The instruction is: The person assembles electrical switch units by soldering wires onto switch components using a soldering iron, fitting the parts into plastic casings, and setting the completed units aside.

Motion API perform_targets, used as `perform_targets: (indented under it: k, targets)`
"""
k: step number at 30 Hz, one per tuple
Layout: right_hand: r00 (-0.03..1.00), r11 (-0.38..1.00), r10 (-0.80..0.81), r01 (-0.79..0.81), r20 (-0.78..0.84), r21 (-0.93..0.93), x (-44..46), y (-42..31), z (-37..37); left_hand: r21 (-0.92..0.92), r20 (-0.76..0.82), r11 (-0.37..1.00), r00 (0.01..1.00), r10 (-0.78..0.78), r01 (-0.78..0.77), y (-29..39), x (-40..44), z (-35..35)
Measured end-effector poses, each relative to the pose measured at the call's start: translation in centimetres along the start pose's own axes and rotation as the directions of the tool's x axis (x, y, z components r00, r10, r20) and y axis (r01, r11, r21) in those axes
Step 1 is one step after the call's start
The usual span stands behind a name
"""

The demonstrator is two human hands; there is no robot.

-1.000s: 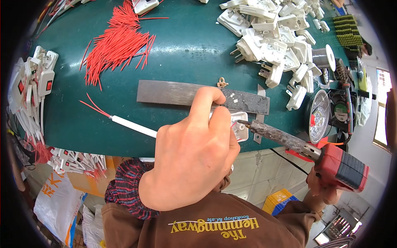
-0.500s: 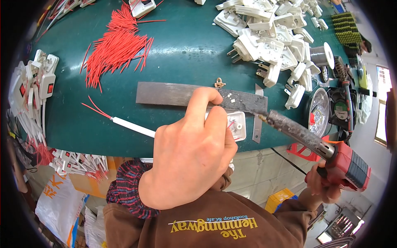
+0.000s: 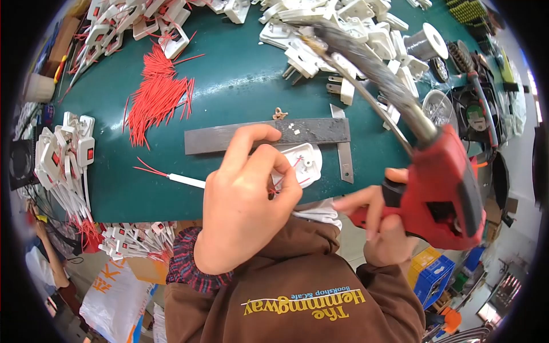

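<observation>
Head view: the case [image 3: 314, 168] lies just right of your part-curled left hand [image 3: 240, 200], its hold unclear; your right hand [image 3: 390, 244] grips the iron [image 3: 443, 166].

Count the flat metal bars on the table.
2: the wide bar, partly behind the left hand; the thin bar, passing under the right end of the wide bar. More may be hidden under the plugs.

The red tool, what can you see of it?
The red tool has a red and black, plastic-looking body and a long, mottled grey barrel that looks like metal. The barrel and the thin rod beside it are blurred. The right hand holds the tool. The barrel slants up and left, in front of white plug parts.
</observation>
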State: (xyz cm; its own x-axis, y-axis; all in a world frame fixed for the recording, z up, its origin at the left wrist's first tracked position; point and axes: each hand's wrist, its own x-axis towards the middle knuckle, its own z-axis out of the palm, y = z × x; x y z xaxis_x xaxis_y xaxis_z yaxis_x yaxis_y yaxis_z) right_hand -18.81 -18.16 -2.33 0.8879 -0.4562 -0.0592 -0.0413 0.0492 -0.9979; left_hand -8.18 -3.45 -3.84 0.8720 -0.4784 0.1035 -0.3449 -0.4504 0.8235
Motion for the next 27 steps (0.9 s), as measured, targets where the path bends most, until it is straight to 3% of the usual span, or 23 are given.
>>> perform_targets:
  k: [2, 5, 7, 11, 17, 19, 20, 23, 24, 25, 27]
  targets:
    - [0.995, 0.998, 0.047, -0.051, 0.086, 0.044, 0.1, 0.2, 0.1, -0.067, 0.031, 0.998, 0.999, -0.019, 0.021, -0.1, 0.0, -0.4]
    - [0.998, 0.997, 0.006, -0.010, 0.059, 0.070, 0.1, 1.0, 0.6, -0.152, 0.104, 0.987, 0.994, -0.034, 0.050, -1.1, 0.1, -1.7]
    - [0.998, 0.995, -0.020, 0.014, 0.058, 0.097, -0.3, 1.8, 0.2, -0.321, 0.197, 0.945, 0.980, -0.003, 0.067, -1.6, 0.0, -2.4]
    - [0.999, 0.997, -0.009, 0.007, 0.031, 0.081, -0.5, 1.8, 0.2, -0.246, 0.272, 0.969, 0.962, 0.028, 0.041, -0.8, -0.2, -2.8]
    - [0.993, 0.994, 0.003, -0.015, 0.118, 0.104, -0.9, 2.1, -0.2, -0.123, 0.167, 0.991, 0.983, 0.078, -0.058, -0.5, -0.8, -1.0]
    - [0.933, 0.948, -0.208, 0.267, 0.295, -0.176, -0.3, 2.6, -0.3, -0.092, 0.168, 0.993, 0.981, 0.094, -0.079, -0.7, -0.8, -1.0]
    - [0.932, 0.947, -0.209, 0.268, 0.295, -0.177, -0.4, 2.7, -0.2, -0.093, 0.167, 0.992, 0.981, 0.095, -0.080, -0.7, -0.8, -0.9]
    - [0.936, 0.778, -0.242, 0.346, 0.257, -0.525, -0.5, 2.6, 0.6, -0.123, 0.140, 0.989, 0.985, 0.104, -0.087, -1.0, -0.7, -0.9]
    - [0.895, 0.723, -0.264, 0.430, 0.359, -0.541, 0.3, 2.4, 0.3, -0.176, 0.117, 0.979, 0.986, 0.122, -0.100, -1.1, -0.6, -0.8]
    - [0.894, 0.720, -0.264, 0.433, 0.363, -0.542, 0.3, 2.4, 0.3, -0.229, 0.092, 0.967, 0.986, 0.138, -0.114, -1.3, -0.6, -0.6]
    - [0.968, 0.939, -0.037, 0.118, 0.247, -0.322, -0.2, 2.4, 0.4, -0.205, 0.075, 0.972, 0.988, 0.133, -0.116, -1.3, -0.7, -0.2]
